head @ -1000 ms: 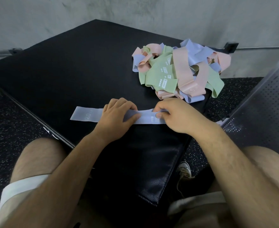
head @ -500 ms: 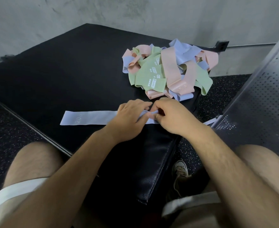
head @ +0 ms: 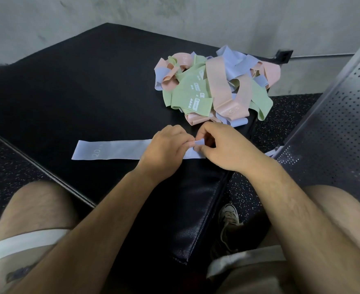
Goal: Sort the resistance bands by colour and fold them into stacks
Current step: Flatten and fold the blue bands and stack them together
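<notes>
Since 1 second ago the left hand (head: 166, 149) has slid right along the blue band (head: 111, 150) to meet the right hand (head: 223, 149), and the band's right end has turned up. Both hands' fingers now pinch that raised end. The rest lies flat on the near part of the black mat (head: 90, 81), stretching left. This looks like the first fold. Next, the end likely needs carrying left over the flat length, edges lined up. The mixed pile (head: 213, 90) of pink, green and blue bands sits far right, unsorted.
</notes>
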